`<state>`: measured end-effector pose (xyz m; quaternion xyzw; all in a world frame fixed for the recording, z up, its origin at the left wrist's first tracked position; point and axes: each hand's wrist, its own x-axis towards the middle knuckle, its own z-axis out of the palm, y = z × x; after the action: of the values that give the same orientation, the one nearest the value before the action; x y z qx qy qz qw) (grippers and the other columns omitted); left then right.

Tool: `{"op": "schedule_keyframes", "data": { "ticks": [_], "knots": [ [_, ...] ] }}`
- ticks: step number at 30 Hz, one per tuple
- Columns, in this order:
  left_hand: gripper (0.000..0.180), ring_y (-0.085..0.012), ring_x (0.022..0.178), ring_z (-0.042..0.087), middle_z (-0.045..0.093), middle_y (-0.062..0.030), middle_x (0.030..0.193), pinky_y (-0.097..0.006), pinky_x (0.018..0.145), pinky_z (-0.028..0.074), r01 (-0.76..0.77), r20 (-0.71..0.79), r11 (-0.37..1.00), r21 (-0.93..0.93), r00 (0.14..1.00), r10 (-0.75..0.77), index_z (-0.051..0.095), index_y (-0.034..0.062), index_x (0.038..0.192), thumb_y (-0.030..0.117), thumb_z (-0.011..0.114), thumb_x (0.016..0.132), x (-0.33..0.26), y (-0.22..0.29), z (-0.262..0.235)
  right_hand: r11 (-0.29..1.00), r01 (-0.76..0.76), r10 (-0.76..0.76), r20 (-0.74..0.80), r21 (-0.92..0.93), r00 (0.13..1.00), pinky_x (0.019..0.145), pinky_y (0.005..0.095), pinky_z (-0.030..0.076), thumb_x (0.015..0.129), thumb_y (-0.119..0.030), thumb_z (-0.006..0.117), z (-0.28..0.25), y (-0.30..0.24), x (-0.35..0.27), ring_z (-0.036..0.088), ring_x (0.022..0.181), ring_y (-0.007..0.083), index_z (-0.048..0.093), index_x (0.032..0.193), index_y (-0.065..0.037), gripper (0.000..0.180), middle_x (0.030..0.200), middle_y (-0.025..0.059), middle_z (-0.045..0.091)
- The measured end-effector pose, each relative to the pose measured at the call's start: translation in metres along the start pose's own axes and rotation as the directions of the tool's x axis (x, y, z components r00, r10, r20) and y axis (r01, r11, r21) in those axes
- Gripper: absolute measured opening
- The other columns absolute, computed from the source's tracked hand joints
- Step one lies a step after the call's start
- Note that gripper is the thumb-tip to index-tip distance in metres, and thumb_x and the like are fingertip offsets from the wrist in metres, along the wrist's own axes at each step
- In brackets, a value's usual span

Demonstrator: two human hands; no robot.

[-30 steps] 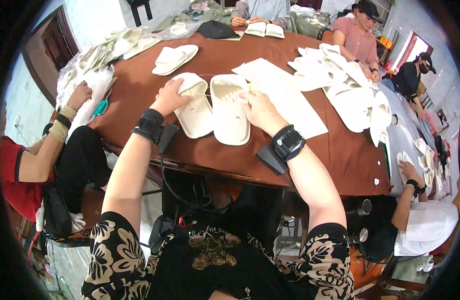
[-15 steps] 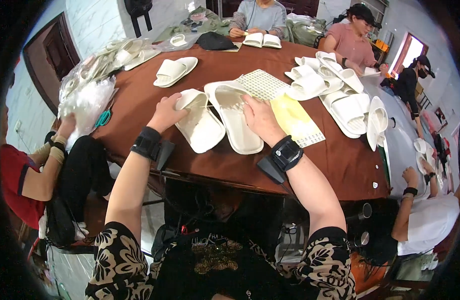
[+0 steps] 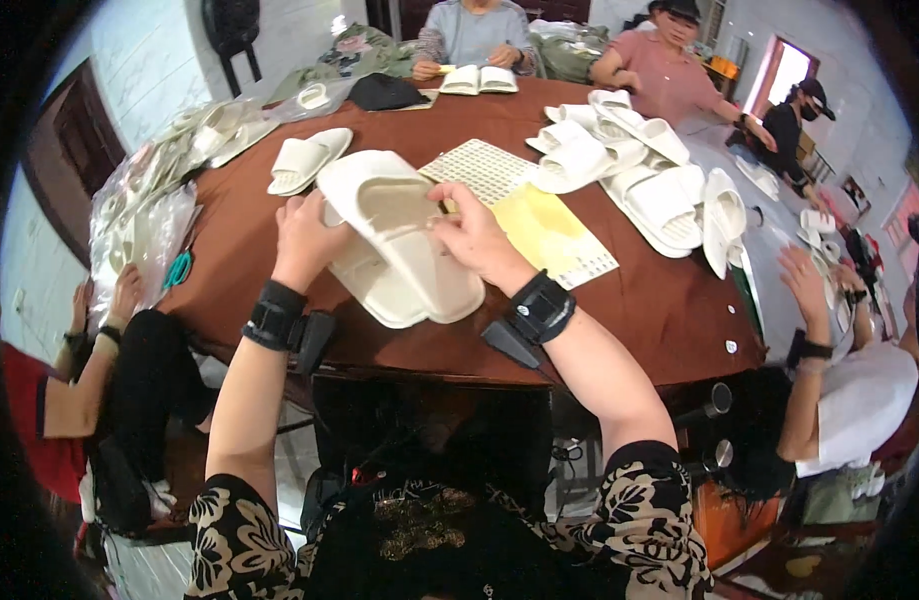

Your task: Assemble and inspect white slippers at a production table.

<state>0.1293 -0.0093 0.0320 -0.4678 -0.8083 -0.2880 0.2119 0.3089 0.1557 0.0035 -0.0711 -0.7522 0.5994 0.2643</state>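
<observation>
At the far left edge of the round brown table (image 3: 669, 310), a heap of slippers in clear plastic bags (image 3: 144, 215) crowds the rim, with teal-handled scissors (image 3: 178, 268) lying at its near side. A seated person's hand (image 3: 124, 295) reaches up toward that heap. Right of it, a loose pair of cream slippers (image 3: 304, 160) lies flat with bare tabletop around it.

The left hand (image 3: 304, 240) is curled around the left edge of a pair of cream slide slippers (image 3: 404, 240), fingers hidden behind it, holding the pair lifted and tilted above the near middle of the table. The slippers are smooth, matte, thick-soled foam with rounded toes, stacked one against the other. The right hand (image 3: 474, 235) pinches the upper slipper's right rim, thumb and fingers closed on it. Both wrists carry black bands.

Just right of the hands lie a pale sheet with a fine grid of dots (image 3: 479, 170) and a yellow paper sheet (image 3: 554, 235), flat and thin. The near-right stretch of tabletop is bare up to the rim. Farther right, a pile of cream slippers (image 3: 639, 170) overlaps loosely toward the far right edge. An open book (image 3: 479, 80) lies at the far side before another seated person.
</observation>
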Motion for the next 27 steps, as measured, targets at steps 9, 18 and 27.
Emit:
{"op": "schedule_keyframes", "data": {
  "ticks": [9, 18, 27],
  "knots": [
    [0.046, -0.0334, 0.102, 0.05, 0.061, -0.0174, 0.1, -0.043, 0.091, 0.034, 0.076, -0.073, 0.997, 0.01, 0.995, -0.075, 0.06, 0.0076, 0.109, 0.033, 0.066, 0.072, 0.001, -0.002, 0.016, 0.974, 0.041, -0.05, 0.034, 0.222, 0.998, 0.085, 0.0272, 0.046, 0.082, -0.009, 0.06, -0.001, 0.005, 0.003, 0.056, 0.1, 0.0157, 0.039, 0.127, 0.004, 0.051, 0.111, 0.0132, 0.056],
    [0.041, -0.0333, 0.098, 0.052, 0.062, -0.016, 0.097, -0.042, 0.087, 0.035, -0.016, -0.13, 0.999, 0.041, 0.991, 0.022, 0.061, 0.0062, 0.103, 0.034, 0.065, 0.073, 0.015, 0.007, 0.012, 0.763, -0.279, 0.093, 0.328, 0.583, 0.94, 0.087, 0.0315, 0.048, 0.082, -0.012, 0.065, 0.003, -0.007, -0.006, 0.059, 0.097, 0.0171, 0.043, 0.125, 0.002, 0.05, 0.109, 0.0116, 0.06],
    [0.046, -0.0323, 0.11, 0.049, 0.056, -0.0178, 0.115, -0.042, 0.095, 0.036, -0.316, -0.008, 0.938, -0.14, 0.948, 0.318, 0.055, 0.0038, 0.116, 0.024, 0.066, 0.076, 0.038, 0.014, 0.008, 0.69, -0.284, 0.192, 0.21, 0.666, 0.959, 0.076, 0.0328, 0.054, 0.078, -0.003, 0.063, -0.018, -0.011, 0.005, 0.065, 0.086, 0.0198, 0.055, 0.112, 0.003, 0.035, 0.1, 0.013, 0.064]
  ]
}}
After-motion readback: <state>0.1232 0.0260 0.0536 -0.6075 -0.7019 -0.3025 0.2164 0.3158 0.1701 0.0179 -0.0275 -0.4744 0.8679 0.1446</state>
